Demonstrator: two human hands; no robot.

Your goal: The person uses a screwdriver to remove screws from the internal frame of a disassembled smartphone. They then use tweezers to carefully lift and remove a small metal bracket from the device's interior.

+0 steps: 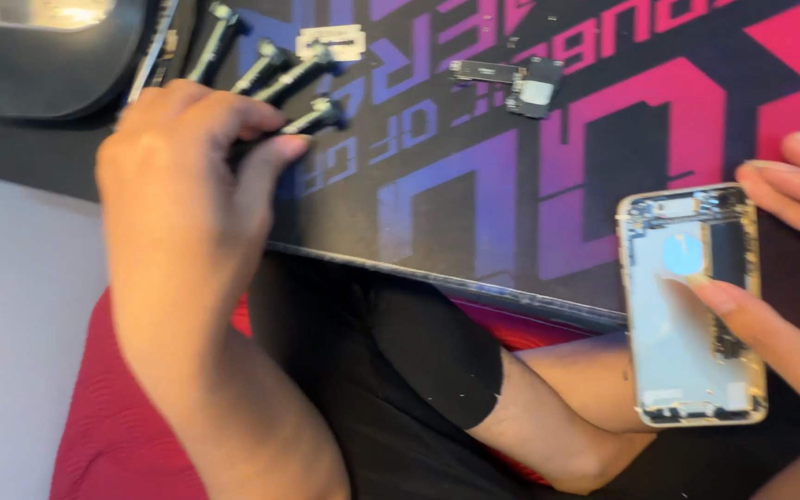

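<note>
Four screwdrivers point(275, 69) — left hand point(187, 176) grips one; right hand point(780, 268) holds one phone shell point(692, 306).

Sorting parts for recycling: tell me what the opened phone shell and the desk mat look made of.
Opened phone shell, held by the right hand: looks like metal, with a pale matte inside and a gold-toned rim. Desk mat: probably cloth over rubber; its printed pink and purple surface shows no glare and the edge looks thin.

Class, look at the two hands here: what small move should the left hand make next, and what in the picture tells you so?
Probably the left hand should close on one screwdriver and lift it from the row. Its fingers already curl around that black handle, while the right hand holds the opened phone shell with its inside exposed, thumb on it, at the mat's edge.
</note>
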